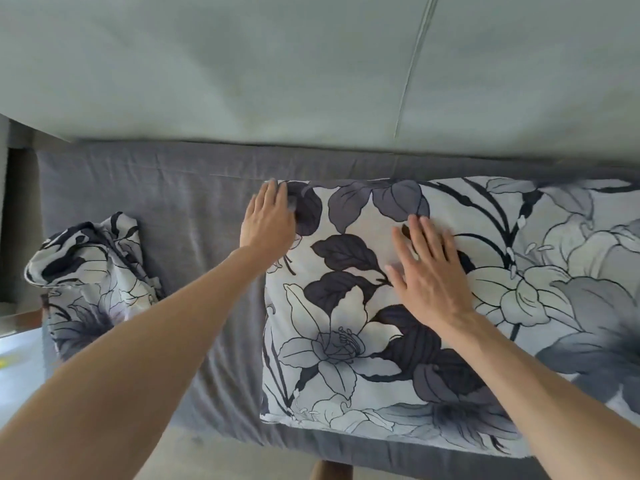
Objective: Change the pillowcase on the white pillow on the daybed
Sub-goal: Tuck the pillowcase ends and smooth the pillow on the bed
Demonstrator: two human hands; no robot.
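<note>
Both hands are lying flat and holding nothing: left hand (268, 216) at the floral pillow's (363, 323) upper-left corner, right hand (427, 268) mid-frame; smoothing outward should settle it.

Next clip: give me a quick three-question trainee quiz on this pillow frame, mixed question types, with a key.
1. True or false: the left hand is gripping the crumpled pillowcase.
2. Where does the right hand rest? A) flat on the floral pillow B) on the grey daybed cover C) on the green wall
3. Fill in: the crumpled pillowcase lies to the ___ of the pillow, apart from it.

Key: 1 false, it lies open at the pillow's far left corner; 2 A; 3 left.
</note>
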